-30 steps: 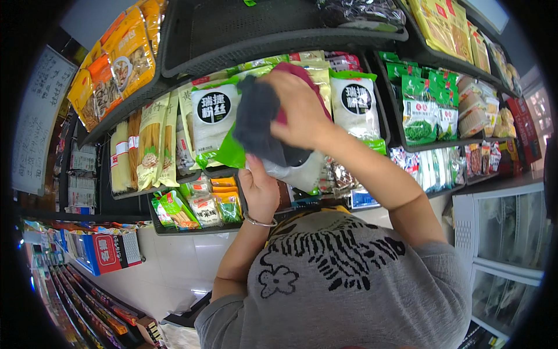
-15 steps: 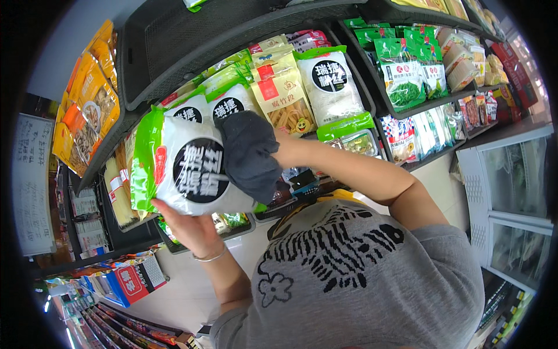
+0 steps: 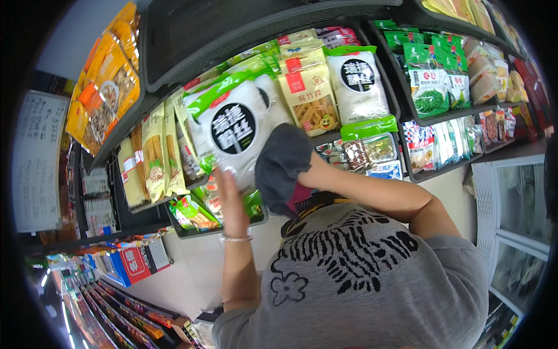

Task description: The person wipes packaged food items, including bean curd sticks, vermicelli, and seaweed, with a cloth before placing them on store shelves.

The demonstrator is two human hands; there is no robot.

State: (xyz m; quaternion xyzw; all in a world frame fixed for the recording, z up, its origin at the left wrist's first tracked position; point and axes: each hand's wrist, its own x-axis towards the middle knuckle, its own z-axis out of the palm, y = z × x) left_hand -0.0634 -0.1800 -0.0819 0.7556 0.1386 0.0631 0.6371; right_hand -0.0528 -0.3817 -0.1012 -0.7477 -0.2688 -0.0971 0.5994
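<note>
A white bag of noodles [image 3: 253,166] with a green top and a round black label leans on the shelf among similar bags. My left hand [image 3: 233,206] is at its lower edge, fingers straight and together; whether they touch the bag I cannot tell. My right hand [image 3: 314,175] grips a dark grey cloth [image 3: 283,166] at the bag's right side. The cloth hides most of that hand's fingers. Just beyond the cloth, a cream packet of dried bean curd sticks [image 3: 308,96] stands beside another white bag [image 3: 360,87].
A black shelf tray [image 3: 232,35] spans the top. Orange packets [image 3: 107,87] hang at the left, near yellow noodle packs [image 3: 157,154]. Green packets [image 3: 429,81] fill a tray at the right. A glass-fronted cooler [image 3: 520,198] stands far right, a whiteboard [image 3: 40,157] far left.
The white bag went from my left hand back among the other bags on the shelf. My left hand has let go and straightened. The cloth is now lower along the bag's right side.
</note>
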